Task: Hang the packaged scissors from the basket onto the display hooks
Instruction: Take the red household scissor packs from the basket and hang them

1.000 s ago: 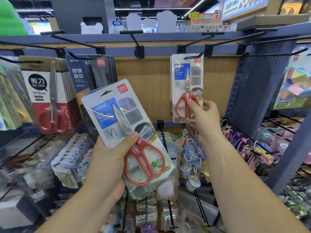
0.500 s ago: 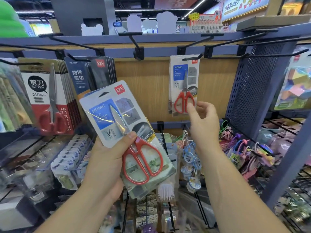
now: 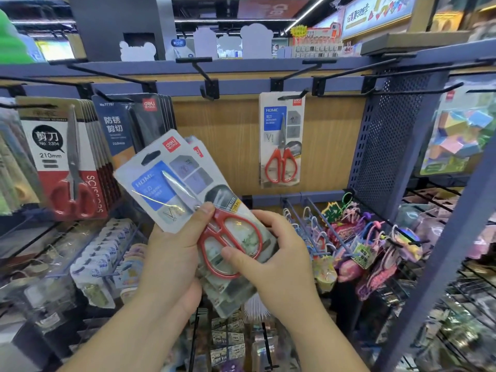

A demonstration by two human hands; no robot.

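pack stack [image 3: 166, 183]: rear count unclr | L hand [image 3: 171, 256] fingers hid behind

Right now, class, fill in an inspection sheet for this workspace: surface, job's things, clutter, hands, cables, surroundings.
Surface: wood-grain back panel with black hooks; middle hook bare.
Job's things: held scissors packs, at least two, red handles; hung scissors pack on a hook.
Clutter: 210 mm scissors packs, keychains.
Hands: left hand grips the held packs; right hand pinches their lower end.
Cables: nothing seen.
Surroundings: perforated side panel, shop signs overhead.

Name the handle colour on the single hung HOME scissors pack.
Red handles, best seen in head view.
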